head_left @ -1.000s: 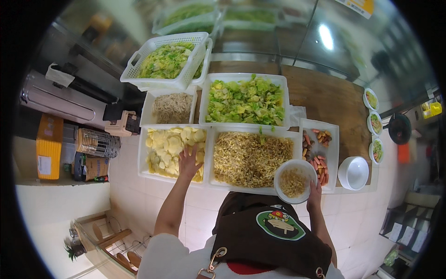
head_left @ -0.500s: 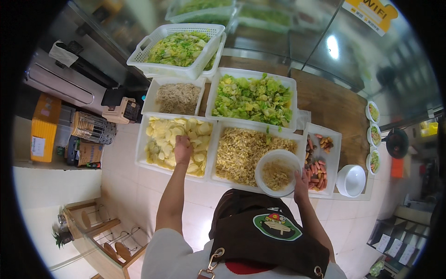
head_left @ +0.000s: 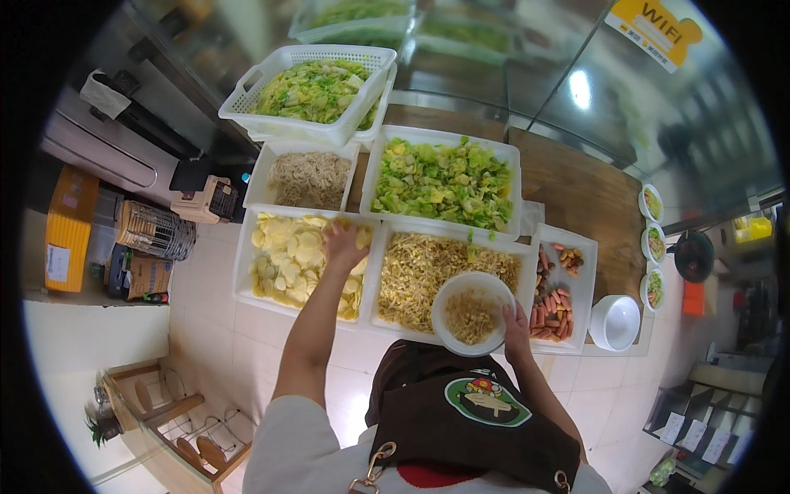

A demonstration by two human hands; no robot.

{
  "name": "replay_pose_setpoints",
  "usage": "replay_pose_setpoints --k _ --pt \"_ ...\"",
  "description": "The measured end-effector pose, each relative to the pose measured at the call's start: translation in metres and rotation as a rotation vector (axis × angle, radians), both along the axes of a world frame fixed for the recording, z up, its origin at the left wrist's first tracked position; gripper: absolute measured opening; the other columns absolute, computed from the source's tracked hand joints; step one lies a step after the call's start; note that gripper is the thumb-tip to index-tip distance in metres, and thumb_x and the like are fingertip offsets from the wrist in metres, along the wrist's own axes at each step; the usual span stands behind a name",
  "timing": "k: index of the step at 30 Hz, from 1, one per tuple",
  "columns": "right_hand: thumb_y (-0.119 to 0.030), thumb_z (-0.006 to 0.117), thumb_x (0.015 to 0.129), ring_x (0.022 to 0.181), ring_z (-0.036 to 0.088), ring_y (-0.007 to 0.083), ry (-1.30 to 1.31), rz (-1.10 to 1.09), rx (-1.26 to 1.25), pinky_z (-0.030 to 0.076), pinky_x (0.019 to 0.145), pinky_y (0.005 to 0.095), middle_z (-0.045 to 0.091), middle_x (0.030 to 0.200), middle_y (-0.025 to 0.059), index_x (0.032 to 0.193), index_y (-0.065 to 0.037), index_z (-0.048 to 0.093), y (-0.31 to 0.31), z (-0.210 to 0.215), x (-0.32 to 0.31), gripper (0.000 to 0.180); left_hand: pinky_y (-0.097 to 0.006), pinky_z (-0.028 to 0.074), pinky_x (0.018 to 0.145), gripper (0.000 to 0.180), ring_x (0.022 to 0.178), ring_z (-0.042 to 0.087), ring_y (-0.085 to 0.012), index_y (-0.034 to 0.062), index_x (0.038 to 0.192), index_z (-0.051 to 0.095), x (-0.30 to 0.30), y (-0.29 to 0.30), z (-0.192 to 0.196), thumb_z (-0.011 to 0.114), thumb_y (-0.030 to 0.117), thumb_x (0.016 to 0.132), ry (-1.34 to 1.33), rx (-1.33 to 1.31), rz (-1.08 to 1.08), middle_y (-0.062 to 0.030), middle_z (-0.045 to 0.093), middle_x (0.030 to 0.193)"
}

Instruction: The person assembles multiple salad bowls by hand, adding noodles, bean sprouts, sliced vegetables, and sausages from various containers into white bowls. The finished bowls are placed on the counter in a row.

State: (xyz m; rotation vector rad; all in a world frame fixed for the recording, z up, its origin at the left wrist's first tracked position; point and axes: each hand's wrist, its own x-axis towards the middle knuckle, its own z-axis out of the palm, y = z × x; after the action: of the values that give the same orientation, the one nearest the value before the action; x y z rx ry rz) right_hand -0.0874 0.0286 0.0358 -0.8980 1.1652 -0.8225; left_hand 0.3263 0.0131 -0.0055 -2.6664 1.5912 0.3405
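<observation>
Bare hands, two: one left hand, one right hand. On the wooden table, five white rectangular trays: one of pale-yellow round slices, one of yellowish bean sprouts, one of chopped green leaves, one of thin greyish strands, one of pink sausage pieces. One white perforated plastic basket, stacked on one further white container. One white round bowl of sprouts at the right hand. Three small white filled bowls along the table's right edge. One stack of plain white bowls, too tightly nested to count. Slices, sprouts, leaves and sausage pieces too crowded to count. One brown apron bearing one green badge.
</observation>
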Motion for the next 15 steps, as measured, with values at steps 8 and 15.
replay_pose_setpoints --k 8,15 --pt "-0.018 0.047 0.094 0.098 0.051 0.0101 0.007 0.014 -0.009 0.040 0.086 0.0247 0.057 0.108 0.0033 0.122 -0.003 0.049 0.002 -0.008 0.006 0.031 -0.044 0.046 0.083 0.053 0.108 0.042 -0.0375 0.0195 0.116 0.053 0.007 0.003 0.008 0.072 0.033 0.067 -0.089 -0.043 -0.027 -0.0154 0.042 0.119" --pt "-0.017 0.047 0.094 0.098 0.051 0.0100 0.003 0.003 -0.010 0.040 0.086 0.0242 0.057 0.108 0.0032 0.122 -0.003 0.049 0.005 -0.004 0.006 0.031 -0.039 0.050 0.075 0.028 0.095 0.052 -0.0308 0.0128 0.096 0.057 0.022 0.034 -0.014 0.067 0.017 0.070 0.024 -0.376 -0.093 -0.0108 0.053 0.099"
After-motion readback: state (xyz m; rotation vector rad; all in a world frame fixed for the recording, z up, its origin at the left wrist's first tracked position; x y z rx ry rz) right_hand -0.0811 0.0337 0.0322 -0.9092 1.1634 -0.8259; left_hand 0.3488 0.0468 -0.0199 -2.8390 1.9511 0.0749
